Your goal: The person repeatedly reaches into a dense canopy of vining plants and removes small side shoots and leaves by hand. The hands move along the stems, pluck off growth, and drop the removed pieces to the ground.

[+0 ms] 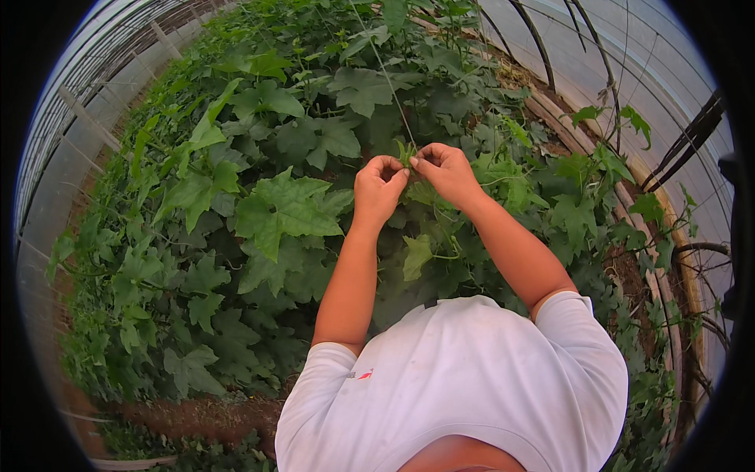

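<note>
In front of my chest, my left hand pinches the green shoot tip of a climbing vine between thumb and forefinger. Close beside it, my right hand has thumb and fingertips closed where the shoot meets a thin pale string. That string runs from the top of the view down to my fingers. Whether the right fingertips grip string, stem or both is too small to tell. Below my hands hang tendrils and a pale yellow-green leaf. A broad lobed leaf spreads to the left of my left wrist.
Dense lobed vine foliage surrounds me. Along the right run wooden boards, dark curved poles and plastic greenhouse sheeting. A post stands at the far left. Bare brown soil shows at lower left.
</note>
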A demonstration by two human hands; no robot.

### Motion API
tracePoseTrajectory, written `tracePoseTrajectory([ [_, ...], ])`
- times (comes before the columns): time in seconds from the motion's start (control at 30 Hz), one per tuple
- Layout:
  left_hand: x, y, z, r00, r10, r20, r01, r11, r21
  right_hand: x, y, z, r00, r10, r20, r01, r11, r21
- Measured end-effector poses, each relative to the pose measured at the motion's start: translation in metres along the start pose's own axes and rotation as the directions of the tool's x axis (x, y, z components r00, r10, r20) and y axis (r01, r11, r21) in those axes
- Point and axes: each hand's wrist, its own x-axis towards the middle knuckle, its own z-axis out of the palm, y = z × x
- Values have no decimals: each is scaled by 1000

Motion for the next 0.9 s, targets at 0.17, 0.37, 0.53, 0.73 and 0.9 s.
tracePoseTrajectory([
  [0.17,2,-1,0,1000,-7,28,7,1000,-22,1,2,0,999,-31,-8,31,1000,1],
  [0.37,3,-2,0,996,-37,78,42,996,-72,2,3,-3,1000,-13,-25,12,999,-40],
  [0.53,3,-4,-2,995,-29,91,42,989,-141,2,4,-3,1000,-16,-5,16,999,37],
  [0.73,2,-5,-4,998,-29,55,39,981,-188,2,7,-9,1000,9,22,-8,999,-47],
  [0.9,-9,3,-11,996,78,-40,-83,985,-150,-3,13,-20,995,68,79,-59,992,-112],
])
